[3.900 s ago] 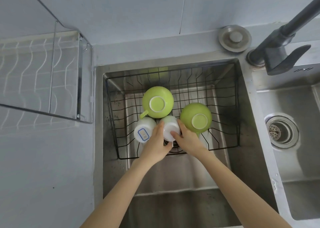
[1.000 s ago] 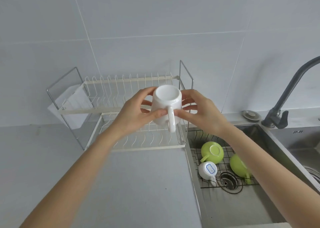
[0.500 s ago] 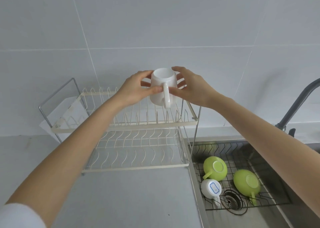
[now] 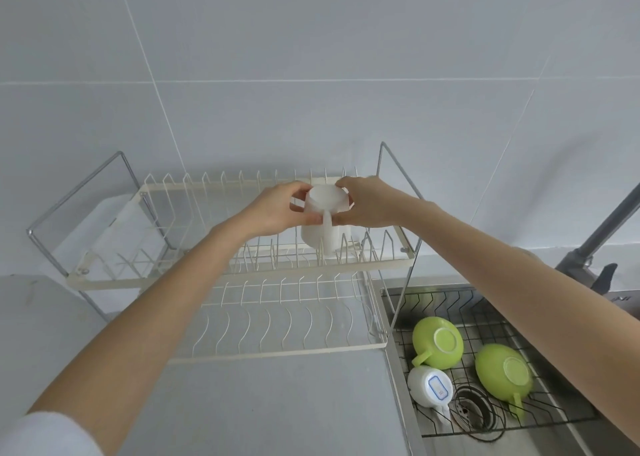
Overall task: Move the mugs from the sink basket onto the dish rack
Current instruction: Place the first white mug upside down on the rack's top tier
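Both my hands hold a white mug (image 4: 322,225) upside down over the right part of the upper tier of the cream two-tier dish rack (image 4: 242,275); its handle faces me and its rim is down among the prongs. My left hand (image 4: 277,209) grips its left side, my right hand (image 4: 367,201) its right side. In the black wire sink basket (image 4: 554,417) at the lower right lie two green mugs (image 4: 438,343) (image 4: 502,376) and one white mug (image 4: 431,389) with a blue label, all bottom up.
The rack's lower tier (image 4: 277,327) holds nothing. A white cutlery holder (image 4: 114,227) hangs at the rack's left end. A dark faucet (image 4: 602,233) rises at the right edge. Grey counter (image 4: 259,403) lies in front of the rack, tiled wall behind.
The white mug came out of the sink basket, up and left, and in the last half second has been lowered onto the rack's upper tier. The view has tilted up toward the rack.
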`<state>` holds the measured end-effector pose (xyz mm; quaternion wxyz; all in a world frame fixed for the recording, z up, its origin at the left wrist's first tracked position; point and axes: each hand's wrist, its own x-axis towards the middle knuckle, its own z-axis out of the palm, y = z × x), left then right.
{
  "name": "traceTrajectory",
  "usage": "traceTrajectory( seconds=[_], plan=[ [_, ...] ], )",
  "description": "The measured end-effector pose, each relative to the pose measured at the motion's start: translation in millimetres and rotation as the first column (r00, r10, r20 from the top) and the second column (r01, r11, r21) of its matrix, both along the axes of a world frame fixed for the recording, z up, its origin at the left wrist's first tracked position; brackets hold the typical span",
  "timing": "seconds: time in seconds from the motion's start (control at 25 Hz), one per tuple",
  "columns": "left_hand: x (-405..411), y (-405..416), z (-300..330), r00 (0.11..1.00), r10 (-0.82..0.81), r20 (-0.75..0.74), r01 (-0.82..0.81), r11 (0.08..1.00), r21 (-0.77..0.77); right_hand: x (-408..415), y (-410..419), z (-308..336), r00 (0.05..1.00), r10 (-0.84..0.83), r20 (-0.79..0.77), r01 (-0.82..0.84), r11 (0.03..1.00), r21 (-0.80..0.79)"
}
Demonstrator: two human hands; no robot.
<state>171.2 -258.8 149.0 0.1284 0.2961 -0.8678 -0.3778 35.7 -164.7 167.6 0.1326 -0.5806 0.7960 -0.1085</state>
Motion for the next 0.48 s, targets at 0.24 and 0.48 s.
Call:
traceTrajectory(
  seconds=[0.24, 0.48],
  plan=[
    [-5.9, 2.7, -3.6, 1.000, -0.009, 0.028, 0.010, 1.000, -0.020, -1.0, -2.5, -7.0, 1.000, -0.003, -0.022, 0.003, 1.000, -0.003],
    [-6.5, 3.4, -2.8, 0.998, -0.001, 0.065, 0.004, 0.999, -0.042, 0.2, -0.7, -5.0, 1.000, -0.003, 0.000, 0.003, 1.000, 0.016]
  ],
)
